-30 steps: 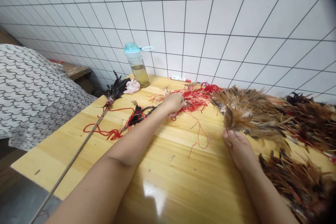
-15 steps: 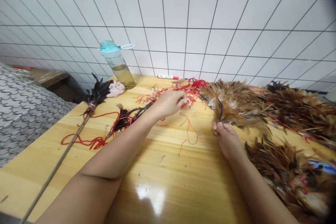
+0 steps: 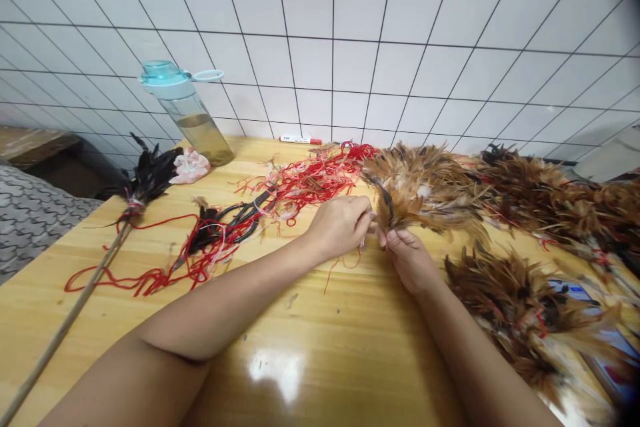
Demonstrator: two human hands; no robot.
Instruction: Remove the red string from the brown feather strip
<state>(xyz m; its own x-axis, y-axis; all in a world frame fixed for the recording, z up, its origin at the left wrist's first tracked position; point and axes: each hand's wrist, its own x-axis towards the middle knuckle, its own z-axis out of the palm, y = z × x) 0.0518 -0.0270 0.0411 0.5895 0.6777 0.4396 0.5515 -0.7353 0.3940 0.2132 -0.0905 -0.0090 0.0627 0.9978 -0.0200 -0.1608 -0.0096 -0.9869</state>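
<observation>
My left hand (image 3: 340, 225) is closed in a pinch on a thin red string (image 3: 345, 259) that dangles below it onto the wooden table (image 3: 310, 347). Right beside it, my right hand (image 3: 407, 257) grips the base of a bunch of brown feathers (image 3: 425, 193). The two hands touch at the fingertips, at the feathers' quill end. A tangle of red strings (image 3: 310, 180) lies just behind my left hand.
A long stick with black feathers tied at its tip (image 3: 133, 197) lies at the left, with red string and scissors (image 3: 225, 223) beside it. A water bottle (image 3: 187, 113), a pink cloth (image 3: 190, 167) and a red marker (image 3: 300, 140) stand by the tiled wall. More feather bundles (image 3: 540, 307) cover the right side.
My left hand left the red string pile with a string and moved right to meet my right hand at the feather bunch. The view shifted to the right.
</observation>
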